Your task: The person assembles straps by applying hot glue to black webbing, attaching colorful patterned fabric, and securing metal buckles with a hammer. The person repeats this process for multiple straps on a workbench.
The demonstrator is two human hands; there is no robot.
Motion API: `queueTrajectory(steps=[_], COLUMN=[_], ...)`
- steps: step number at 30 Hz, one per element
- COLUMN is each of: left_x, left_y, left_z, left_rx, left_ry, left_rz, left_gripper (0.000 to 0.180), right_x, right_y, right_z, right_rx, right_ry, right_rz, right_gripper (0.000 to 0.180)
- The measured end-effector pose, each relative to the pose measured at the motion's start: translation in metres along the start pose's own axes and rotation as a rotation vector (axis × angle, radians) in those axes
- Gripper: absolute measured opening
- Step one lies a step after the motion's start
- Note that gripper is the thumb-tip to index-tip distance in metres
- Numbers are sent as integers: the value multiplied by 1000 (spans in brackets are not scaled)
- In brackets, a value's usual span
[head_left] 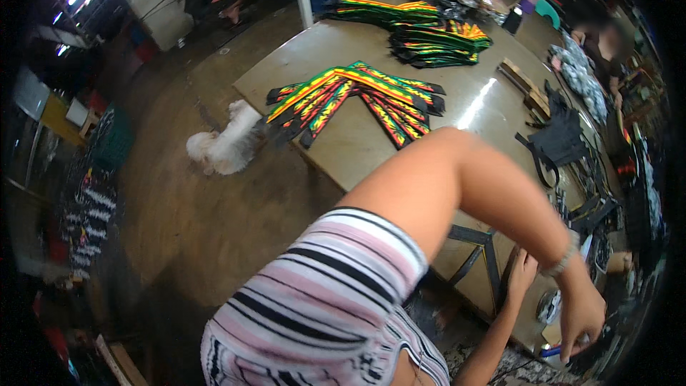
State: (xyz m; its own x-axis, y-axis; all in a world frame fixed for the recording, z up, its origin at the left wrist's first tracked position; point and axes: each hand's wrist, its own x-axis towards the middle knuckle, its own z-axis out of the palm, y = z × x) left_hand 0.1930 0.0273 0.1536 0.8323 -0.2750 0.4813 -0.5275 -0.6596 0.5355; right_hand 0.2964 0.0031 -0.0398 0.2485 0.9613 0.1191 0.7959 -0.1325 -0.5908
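My left arm, in a striped short sleeve, bends across the view. At the right, my left hand (582,318) points down, its fingers closed around a slim blue object (551,351) whose kind I cannot make out. My right hand (523,271) rests lower on the table with its fingers stretched out, next to black straps (491,271) laid in an angled shape. The left forearm passes close in front of it and hides part of the view there. A roll of pale tape or similar (549,307) lies between the two hands.
On the table (286,61) lie fanned green, yellow and red patterned straps (350,89) and stacked bundles (439,43). Black fabric pieces (561,136) and a wooden block (525,86) are at the right. A white dog (232,143) stands on the floor. Another person (607,46) is across the table.
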Motion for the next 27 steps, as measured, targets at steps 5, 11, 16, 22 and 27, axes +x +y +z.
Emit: queueTrajectory(steps=[5, 11, 16, 22, 27], left_x=[38, 95, 141, 190, 192], left_y=[-8, 35, 59, 109, 151], left_z=[14, 67, 113, 171, 196], left_rx=[98, 172, 225, 324, 456], left_ry=[-135, -292, -354, -451, -490], left_rz=[7, 229, 379, 697, 1062], left_gripper=[38, 37, 36, 35, 35], right_x=[-5, -3, -8, -13, -19], right_y=[-39, -53, -51, -49, -52], right_z=[1, 2, 1, -1, 6], right_rx=[-230, -259, -264, -262, -241], right_ry=[8, 75, 98, 146, 184], right_rz=[-165, -178, -181, -175, -156], right_gripper=[38, 37, 36, 35, 34])
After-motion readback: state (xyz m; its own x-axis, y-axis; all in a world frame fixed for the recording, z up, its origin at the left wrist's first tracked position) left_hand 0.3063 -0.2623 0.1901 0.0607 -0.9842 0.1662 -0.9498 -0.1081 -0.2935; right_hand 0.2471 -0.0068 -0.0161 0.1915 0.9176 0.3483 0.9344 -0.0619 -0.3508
